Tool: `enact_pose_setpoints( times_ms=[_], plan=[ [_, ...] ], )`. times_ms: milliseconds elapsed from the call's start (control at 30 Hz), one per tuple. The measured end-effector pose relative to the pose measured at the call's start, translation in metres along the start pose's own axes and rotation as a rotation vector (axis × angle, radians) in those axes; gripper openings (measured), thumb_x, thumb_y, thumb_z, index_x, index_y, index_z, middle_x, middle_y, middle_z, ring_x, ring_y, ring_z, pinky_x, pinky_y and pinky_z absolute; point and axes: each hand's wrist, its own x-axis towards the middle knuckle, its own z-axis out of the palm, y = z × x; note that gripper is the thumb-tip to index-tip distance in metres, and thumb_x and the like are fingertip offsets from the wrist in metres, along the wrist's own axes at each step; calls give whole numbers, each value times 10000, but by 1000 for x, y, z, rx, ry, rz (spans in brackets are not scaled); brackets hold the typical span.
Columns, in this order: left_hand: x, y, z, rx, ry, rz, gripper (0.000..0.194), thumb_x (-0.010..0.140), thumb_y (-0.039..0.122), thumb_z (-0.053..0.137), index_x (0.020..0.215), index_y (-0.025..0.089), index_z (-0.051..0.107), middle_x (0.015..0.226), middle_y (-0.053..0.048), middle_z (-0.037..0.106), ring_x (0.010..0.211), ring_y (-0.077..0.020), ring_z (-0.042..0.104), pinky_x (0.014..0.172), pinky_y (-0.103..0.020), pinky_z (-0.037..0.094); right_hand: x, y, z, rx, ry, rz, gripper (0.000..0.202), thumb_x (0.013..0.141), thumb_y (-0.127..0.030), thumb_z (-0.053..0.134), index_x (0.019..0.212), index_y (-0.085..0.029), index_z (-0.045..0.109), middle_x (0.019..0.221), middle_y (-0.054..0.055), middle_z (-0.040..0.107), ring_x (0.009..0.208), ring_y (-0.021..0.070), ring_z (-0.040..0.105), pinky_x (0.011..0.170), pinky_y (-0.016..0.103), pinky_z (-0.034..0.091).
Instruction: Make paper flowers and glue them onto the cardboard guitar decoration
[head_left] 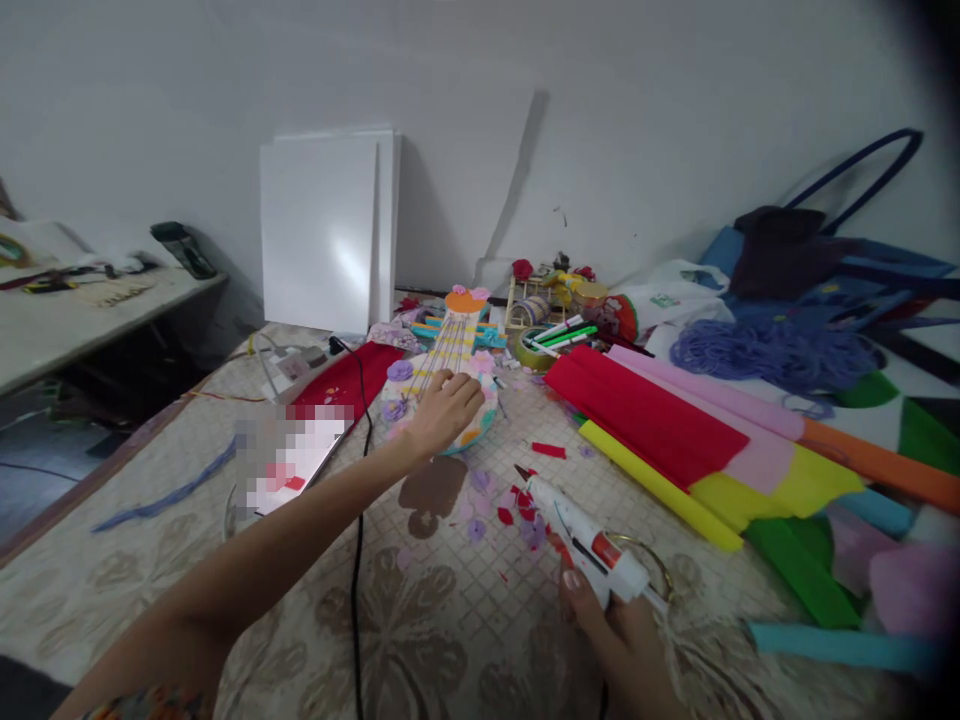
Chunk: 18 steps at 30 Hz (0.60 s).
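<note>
A small craft guitar [455, 343] lies on the patterned tablecloth, with strings along its neck, an orange head and paper flowers around its edge. Over its body rests my left hand [448, 408], fingers bent down and pressed together; whatever the fingertips hold is hidden. My right hand [626, 640] is wrapped around a white glue gun [574, 525] with an orange trigger. The gun's dark nozzle points up and left towards the guitar. Between the gun and the guitar lie small purple paper flowers [476, 530] and red paper scraps [506, 515].
Rolls of coloured crepe paper [645, 415] spread across the right side, with purple yarn [772, 352] behind them. A tape roll [531, 348] holds markers. To the left are a phone [319, 450] and a black cable [358, 560]. White boards [322, 235] lean on the wall.
</note>
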Motion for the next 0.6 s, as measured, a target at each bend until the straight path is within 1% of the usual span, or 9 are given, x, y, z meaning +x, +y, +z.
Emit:
enact_pose_setpoints(
  times_ms=[100,167,267,400,533,600],
  plan=[
    [3,-2,3,20,-18,28,133,890,123,426,854,146,552,906,-58,595,878,-189,504,796,-361,345,-1,-3,1,55,52,55,406,777,-536,547,863,-162,682,654,48,639,598,191,574,640,285,525],
    [4,-3,6,25,-17,38,131,889,123,430,849,146,553,902,-57,595,881,-188,502,800,-362,344,-1,-4,1,81,66,73,427,766,-555,551,883,-169,690,688,59,662,669,213,605,670,286,528],
    [7,-5,11,32,-8,53,129,885,117,436,841,142,556,887,-57,592,883,-187,500,802,-361,341,0,-3,0,71,56,83,432,768,-555,548,905,-175,701,647,52,659,664,215,612,686,284,528],
    [13,-6,19,51,10,63,126,878,116,444,826,145,556,869,-53,582,854,-185,494,788,-359,341,-1,1,-2,15,65,79,433,761,-555,558,898,-169,699,723,70,686,684,219,618,681,286,529],
    [16,-6,25,47,17,83,125,875,122,449,806,148,550,842,-46,570,828,-185,488,776,-360,342,0,1,-2,65,13,123,474,780,-570,520,943,-153,678,766,84,695,758,231,642,701,286,534],
    [17,-6,28,37,15,87,120,874,130,455,803,148,550,839,-45,568,829,-185,488,783,-363,341,0,1,-1,95,8,137,487,776,-577,520,950,-148,671,772,86,693,753,228,642,706,287,535]
  ],
)
